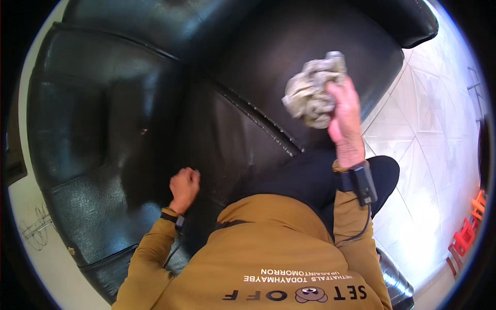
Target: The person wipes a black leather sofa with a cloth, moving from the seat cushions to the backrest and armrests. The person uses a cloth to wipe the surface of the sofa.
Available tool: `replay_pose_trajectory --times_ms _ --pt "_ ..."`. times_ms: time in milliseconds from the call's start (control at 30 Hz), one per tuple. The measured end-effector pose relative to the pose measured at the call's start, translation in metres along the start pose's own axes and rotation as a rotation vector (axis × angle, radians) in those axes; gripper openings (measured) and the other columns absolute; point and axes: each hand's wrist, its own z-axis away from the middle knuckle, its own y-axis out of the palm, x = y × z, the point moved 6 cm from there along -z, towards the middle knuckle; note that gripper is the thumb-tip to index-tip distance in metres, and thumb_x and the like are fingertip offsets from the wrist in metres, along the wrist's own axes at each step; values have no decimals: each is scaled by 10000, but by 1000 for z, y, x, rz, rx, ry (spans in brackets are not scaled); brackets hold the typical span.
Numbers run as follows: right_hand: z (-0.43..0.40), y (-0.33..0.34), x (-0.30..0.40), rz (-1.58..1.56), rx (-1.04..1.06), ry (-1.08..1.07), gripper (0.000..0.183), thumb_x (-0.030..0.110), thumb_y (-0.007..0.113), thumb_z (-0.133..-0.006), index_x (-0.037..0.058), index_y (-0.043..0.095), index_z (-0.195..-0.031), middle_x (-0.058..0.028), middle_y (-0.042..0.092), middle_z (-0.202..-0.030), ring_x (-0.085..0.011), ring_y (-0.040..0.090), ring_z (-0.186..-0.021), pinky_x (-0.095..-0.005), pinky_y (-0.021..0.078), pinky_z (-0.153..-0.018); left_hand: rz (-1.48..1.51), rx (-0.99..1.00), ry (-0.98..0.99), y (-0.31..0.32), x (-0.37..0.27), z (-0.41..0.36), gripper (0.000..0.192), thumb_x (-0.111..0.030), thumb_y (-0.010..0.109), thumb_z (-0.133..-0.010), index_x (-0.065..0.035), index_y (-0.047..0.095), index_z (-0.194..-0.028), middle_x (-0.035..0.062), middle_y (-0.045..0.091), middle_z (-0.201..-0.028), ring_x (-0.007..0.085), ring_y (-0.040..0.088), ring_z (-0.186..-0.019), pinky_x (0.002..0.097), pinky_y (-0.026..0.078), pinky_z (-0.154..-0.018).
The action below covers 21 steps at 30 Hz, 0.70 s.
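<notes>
My right hand (346, 112) grips a crumpled, pale greyish cloth (316, 93), which is bunched up and slightly blurred. It is over the seat cushion (255, 50) of a black leather sofa; whether the cloth touches the leather I cannot tell. My left hand (185, 189) has its fingers curled in, nothing visible in it, in front of the sofa's backrest (73, 116). Between two seat cushions runs a seam gap (259, 116), with small pale specks along its edges.
A tiled floor (418, 128) stretches along the right side. Red plastic stools (463, 236) and an orange one (479, 203) stand at the far right rim. The sofa's armrest (414, 23) rises at the top right. At the left, a wire object (37, 228) is beyond the backrest.
</notes>
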Motion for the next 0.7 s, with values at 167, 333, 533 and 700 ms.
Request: replay_pose_trajectory --times_ms 167,333,533,700 --pt "42 98 -56 306 600 186 458 51 599 -828 10 501 -1274 -63 616 -1126 -121 576 -1028 -288 452 -937 1213 -8 31 -41 -65 -63 336 -225 640 -905 -30 588 -1173 62 630 -989 115 604 -823 274 506 -683" --pt "42 130 -70 832 606 -40 611 112 656 -801 31 439 -1366 -105 575 -1204 -159 539 -1097 -305 428 -968 1958 226 149 -11 -128 -84 248 -205 484 -998 -32 558 -1159 47 606 -1098 109 578 -996 279 479 -878" --pt "44 143 -90 1229 740 -232 752 244 695 -759 -17 381 -1391 -289 543 -1213 -375 558 -1133 -408 450 -959 1673 30 158 -29 -103 -99 171 -185 532 -972 -39 572 -1051 26 621 -937 143 592 -856 300 482 -798" --pt "15 173 -128 1289 571 121 496 165 637 -713 -55 564 -1151 -180 657 -981 -255 635 -920 -344 500 -840 595 -518 227 -34 -30 -86 360 -240 552 -922 -69 539 -1238 140 551 -1258 332 506 -1172 497 391 -959"
